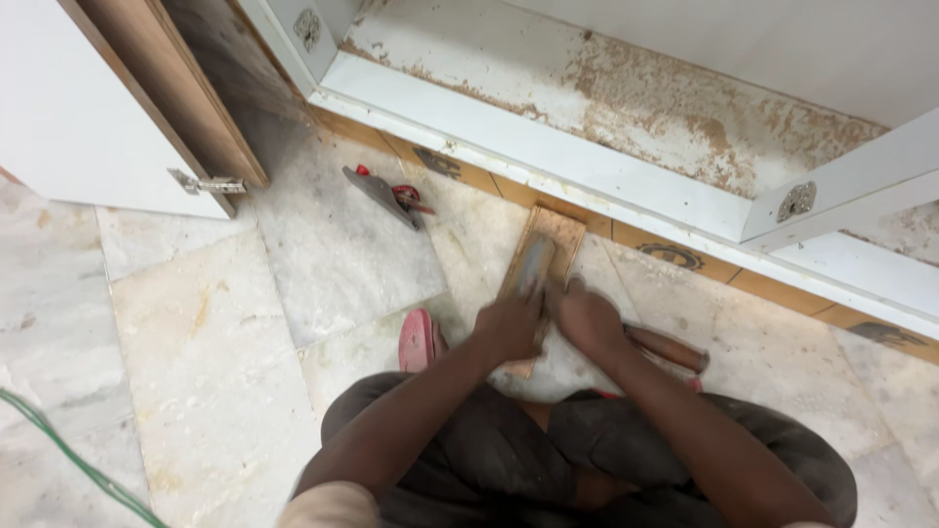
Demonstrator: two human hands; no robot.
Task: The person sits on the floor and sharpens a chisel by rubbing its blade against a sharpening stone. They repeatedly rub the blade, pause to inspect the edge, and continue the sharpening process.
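A small wooden board lies on the marble floor, its far end against the cabinet base. On it rests a blurred grey metal tool. My left hand is closed around the near end of that tool. My right hand is closed on the board's near right edge, close beside the left hand. A tool with a brown wooden handle lies on the floor just under my right forearm. I am squatting, with my knees below the hands.
A red slipper sits left of my left hand. A flat grey tool with red grips lies further left. The white cabinet's bottom shelf is covered in sawdust, its door open at left. A green cord crosses the floor.
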